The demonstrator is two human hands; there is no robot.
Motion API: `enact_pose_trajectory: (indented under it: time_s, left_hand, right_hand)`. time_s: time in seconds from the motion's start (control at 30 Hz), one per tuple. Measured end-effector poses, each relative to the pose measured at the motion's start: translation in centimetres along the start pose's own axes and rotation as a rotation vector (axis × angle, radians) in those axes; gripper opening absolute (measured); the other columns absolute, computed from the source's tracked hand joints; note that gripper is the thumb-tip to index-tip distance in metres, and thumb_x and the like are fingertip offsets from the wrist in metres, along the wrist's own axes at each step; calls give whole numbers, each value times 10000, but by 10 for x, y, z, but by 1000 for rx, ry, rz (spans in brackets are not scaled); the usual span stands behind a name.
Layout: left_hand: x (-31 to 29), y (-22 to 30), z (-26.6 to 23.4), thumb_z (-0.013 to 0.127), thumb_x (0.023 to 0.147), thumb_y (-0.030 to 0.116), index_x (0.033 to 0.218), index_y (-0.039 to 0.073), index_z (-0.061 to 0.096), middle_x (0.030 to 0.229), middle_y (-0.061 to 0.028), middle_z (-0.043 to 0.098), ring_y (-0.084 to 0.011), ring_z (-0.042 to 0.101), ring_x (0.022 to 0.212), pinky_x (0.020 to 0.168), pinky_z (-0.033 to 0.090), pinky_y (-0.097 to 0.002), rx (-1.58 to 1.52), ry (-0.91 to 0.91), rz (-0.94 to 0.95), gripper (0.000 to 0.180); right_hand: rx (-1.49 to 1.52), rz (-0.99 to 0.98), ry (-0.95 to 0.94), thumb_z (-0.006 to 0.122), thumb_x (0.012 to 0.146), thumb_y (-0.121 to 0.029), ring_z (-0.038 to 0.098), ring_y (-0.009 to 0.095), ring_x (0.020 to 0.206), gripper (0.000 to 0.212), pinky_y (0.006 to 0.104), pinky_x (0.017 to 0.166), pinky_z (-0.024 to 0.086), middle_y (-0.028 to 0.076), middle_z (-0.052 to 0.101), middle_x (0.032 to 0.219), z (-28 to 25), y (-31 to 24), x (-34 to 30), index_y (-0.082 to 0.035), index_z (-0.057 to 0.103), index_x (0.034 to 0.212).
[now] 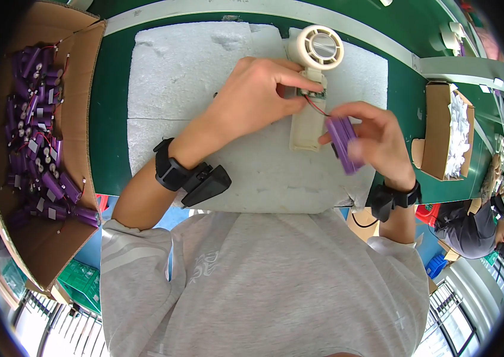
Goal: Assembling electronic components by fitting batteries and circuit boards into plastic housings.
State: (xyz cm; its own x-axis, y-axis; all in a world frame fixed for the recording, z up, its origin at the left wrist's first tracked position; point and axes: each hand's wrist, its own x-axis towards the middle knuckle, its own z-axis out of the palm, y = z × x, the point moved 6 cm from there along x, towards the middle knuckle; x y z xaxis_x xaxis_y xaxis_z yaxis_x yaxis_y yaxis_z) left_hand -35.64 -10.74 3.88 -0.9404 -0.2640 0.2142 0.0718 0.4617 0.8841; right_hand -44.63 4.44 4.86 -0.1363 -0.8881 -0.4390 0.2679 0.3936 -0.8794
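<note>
Over foam (180,77), right hand (379,132) grips purple battery (340,138) — left hand (256,92) touches fan (306,131) — hold unclear.

Two bare forearms (201,141) reach over the near edge of the desk (112,89); the left hand (258,89), palm down, points forefinger and thumb rightward, while the right hand (381,140) bends its fingers in a grip, partly blurred

Smooth cream plastic fan (320,47), glossy purple plastic-wrapped battery pack (341,140), rough white foam board (180,77), matt brown cardboard box (77,107), matt grey cloth shirt (281,279), smooth green tabletop (405,119)
</note>
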Motion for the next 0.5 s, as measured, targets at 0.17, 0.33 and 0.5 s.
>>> enact_pose_trajectory:
  time_s: [0.17, 0.33, 0.5]
  left_hand:
    - [-1, 6, 0, 757, 673, 84, 942, 107, 746, 877, -100, 690, -251, 656, 721, 659, 531, -322, 95, 14, 113, 270]
    - [1, 7, 2, 763, 669, 69, 978, 142, 749, 985, -161, 690, -272, 686, 769, 695, 556, -303, 158, -21, 128, 318]
    - [-3, 10, 3, 726, 720, 92, 948, 92, 742, 856, -110, 679, -270, 656, 716, 677, 535, -343, 149, 47, 175, 229]
  right_hand:
    - [16, 50, 105, 864, 539, -85, 629, 220, 936, 880, 278, 810, 496, 118, 566, 1164, -6, 15, 3, -6, 451, 1312]
    - [129, -57, -49, 865, 528, -73, 621, 217, 945, 910, 295, 806, 497, 123, 566, 1170, 9, 11, -9, -15, 432, 1326]
    - [4, 33, 2, 843, 517, -42, 597, 204, 951, 919, 304, 747, 491, 106, 560, 1181, 3, 12, -12, -32, 426, 1335]
